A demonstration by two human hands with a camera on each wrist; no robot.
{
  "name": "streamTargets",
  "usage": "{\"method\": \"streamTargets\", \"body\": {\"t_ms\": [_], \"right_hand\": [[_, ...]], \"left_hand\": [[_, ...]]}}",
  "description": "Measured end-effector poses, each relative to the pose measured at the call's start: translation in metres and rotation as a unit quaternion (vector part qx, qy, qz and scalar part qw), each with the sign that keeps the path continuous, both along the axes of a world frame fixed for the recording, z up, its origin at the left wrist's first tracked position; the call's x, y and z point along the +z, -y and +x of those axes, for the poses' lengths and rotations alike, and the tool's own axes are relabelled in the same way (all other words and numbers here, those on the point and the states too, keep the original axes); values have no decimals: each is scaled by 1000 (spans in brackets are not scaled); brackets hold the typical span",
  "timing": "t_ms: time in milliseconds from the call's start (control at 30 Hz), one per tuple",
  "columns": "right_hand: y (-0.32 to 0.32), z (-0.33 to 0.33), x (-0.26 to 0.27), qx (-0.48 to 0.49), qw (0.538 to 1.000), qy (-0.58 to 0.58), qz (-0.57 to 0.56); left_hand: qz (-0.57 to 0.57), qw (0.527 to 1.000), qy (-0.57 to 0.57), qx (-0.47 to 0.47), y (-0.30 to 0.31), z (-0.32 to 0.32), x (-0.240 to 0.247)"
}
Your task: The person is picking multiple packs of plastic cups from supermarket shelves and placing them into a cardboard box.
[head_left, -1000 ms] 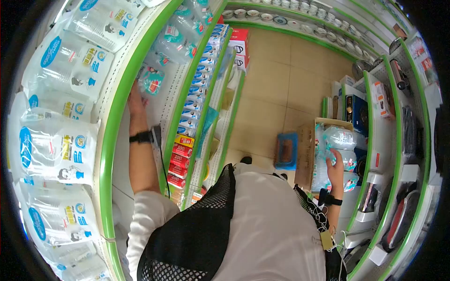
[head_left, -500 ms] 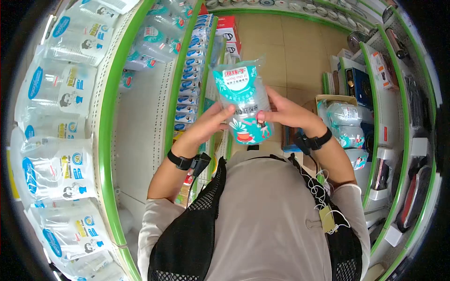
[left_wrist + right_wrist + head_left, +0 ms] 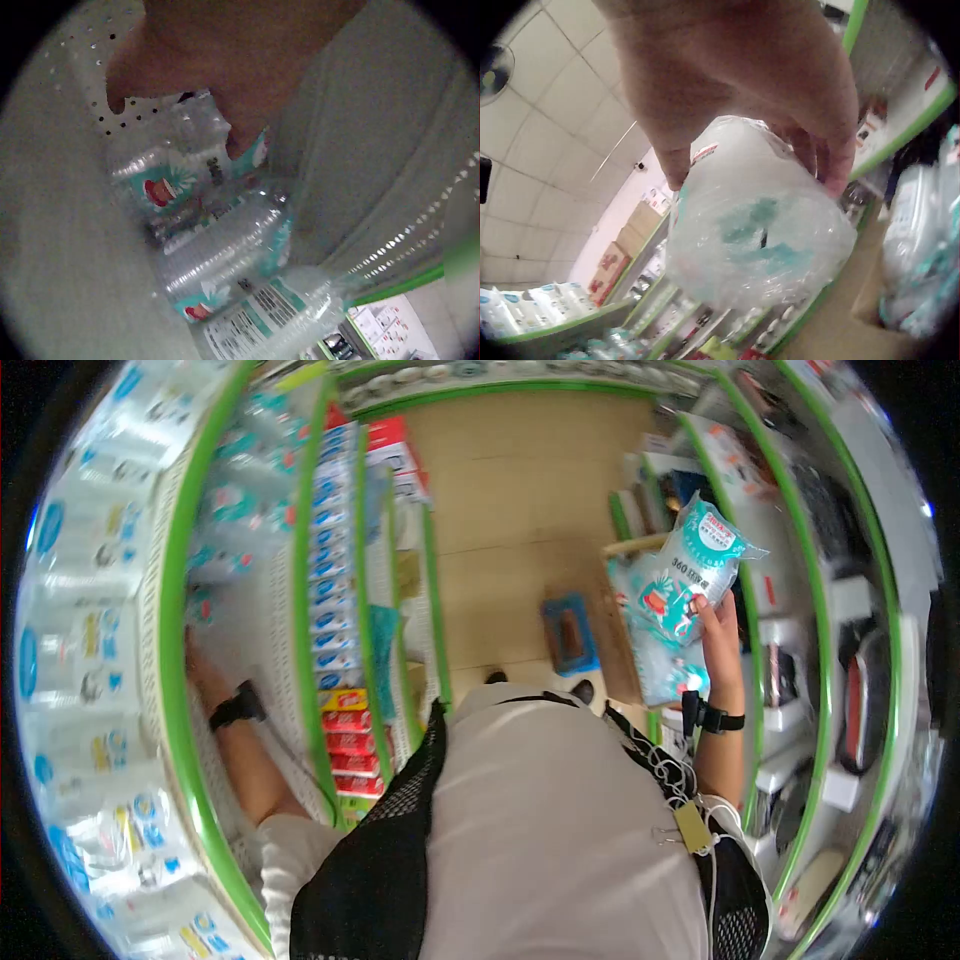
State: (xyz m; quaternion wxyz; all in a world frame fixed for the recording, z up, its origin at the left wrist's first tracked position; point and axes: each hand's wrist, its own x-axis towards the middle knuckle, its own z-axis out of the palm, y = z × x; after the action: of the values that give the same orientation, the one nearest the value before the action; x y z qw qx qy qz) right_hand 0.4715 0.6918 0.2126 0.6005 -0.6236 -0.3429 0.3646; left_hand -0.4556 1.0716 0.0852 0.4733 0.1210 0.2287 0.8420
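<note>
My right hand [image 3: 722,645] grips a clear bag of stacked plastic cups [image 3: 690,565] with teal and red print, thumb on its near side. It is held tilted over an open cardboard box [image 3: 622,650] of similar packs. In the right wrist view, the bag's rounded end [image 3: 761,232] faces the camera between thumb and fingers. On the left, my left hand [image 3: 205,675] reaches into a shelf, partly hidden by its green edge. The left wrist view shows this hand [image 3: 225,67] with thumb and fingers spread at the end of a cup pack [image 3: 169,176]; other packs [image 3: 225,255] lie beside it.
Bagged cups with blue labels [image 3: 90,650] line the upper left shelf. Boxed goods [image 3: 335,560] and red packs [image 3: 350,745] fill lower shelves. A blue basket [image 3: 570,635] stands on the tiled floor beside the box. Shelves of housewares [image 3: 860,700] run along the right.
Both hands held a cup pack in front of the chest half a second ago. The right hand has carried it right, over the box, while the left hand has returned to the left shelf.
</note>
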Motion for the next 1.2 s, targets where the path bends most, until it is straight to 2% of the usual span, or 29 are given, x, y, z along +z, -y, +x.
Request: {"method": "streamTargets", "body": {"t_ms": [33, 100, 167, 233, 300, 333, 367, 400, 433, 467, 533, 567, 600, 667, 700, 767, 833, 867, 900, 933, 967, 1000, 1033, 1067, 1100, 1133, 1200], "right_hand": [[14, 11, 4, -47, 999, 17, -4], [39, 30, 3, -88, 993, 65, -34], [57, 50, -17, -122, 984, 113, -58], [62, 54, -36, -96, 980, 171, -44], [57, 43, -41, -44, 987, 106, -113], [51, 49, -63, -36, 974, 169, -145], [43, 54, -78, -26, 957, 229, -176], [31, 45, -72, -21, 955, 241, -169], [16, 35, -65, -15, 954, 253, -161], [3, 39, -76, -4, 965, 227, -135], [-27, 50, -113, 5, 973, 204, -105], [-38, 54, -126, 18, 980, 184, -79], [-45, 54, -133, 17, 980, 184, -73], [-53, 58, -141, 47, 949, 290, -111], [-54, 63, -150, 48, 949, 291, -109], [-55, 72, -167, 79, 925, 315, -200], [-58, 80, -165, 80, 926, 307, -204], [-62, 86, -163, 123, 914, 290, -254], [-68, 90, -162, 166, 898, 274, -302], [-74, 93, -167, 171, 898, 271, -302], [-80, 94, -174, 187, 869, 299, -346], [-91, 97, -181, 198, 839, 328, -386], [-104, 105, -197, 198, 842, 327, -381], [-107, 109, -226, 207, 816, 372, -392], [-112, 109, -237, 210, 784, 425, -400], [-102, 94, -173, 220, 788, 378, -433], [-96, 89, -146, 215, 773, 403, -440]], "left_hand": [[-26, 1000, -14, -6, -10, -4, 15], [-75, 996, -51, -10, 12, 0, 36], [-117, 989, -96, -4, -19, -22, 64], [-154, 977, -148, 10, -19, -17, 90], [-186, 961, -203, 28, 12, 16, 114], [-199, 952, -231, 40, 14, 47, 130], [-196, 952, -233, 35, -18, -11, 95], [-174, 910, -363, 96, -30, -50, 63], [-145, 848, -485, 157, -29, -74, 38], [-112, 767, -594, 216, -39, -92, 30], [-40, 555, -764, 327, -35, -67, 41], [-37, 555, -762, 331, -41, -63, 48], [-84, 595, -736, 312, -10, -68, 40], [-181, 665, -673, 267, 26, -67, 38], [-229, 695, -637, 242, 38, -55, 44], [-321, 742, -557, 189, 86, -15, 62], [-407, 773, -467, 133, 116, 31, 93], [-410, 770, -469, 137, 141, 56, 106], [-358, 784, -482, 157, 159, 84, 118], [-306, 794, -494, 176, 177, 115, 132], [-252, 801, -507, 195, 197, 145, 148], [-251, 800, -508, 198, 214, 179, 166], [-214, 872, -411, 159, 226, 215, 185], [-181, 925, -314, 113, 242, 245, 202], [-181, 925, -314, 113, 249, 261, 205], [-192, 924, -315, 99, 262, 270, 210], [-196, 925, -313, 88, 283, 291, 210]]}}
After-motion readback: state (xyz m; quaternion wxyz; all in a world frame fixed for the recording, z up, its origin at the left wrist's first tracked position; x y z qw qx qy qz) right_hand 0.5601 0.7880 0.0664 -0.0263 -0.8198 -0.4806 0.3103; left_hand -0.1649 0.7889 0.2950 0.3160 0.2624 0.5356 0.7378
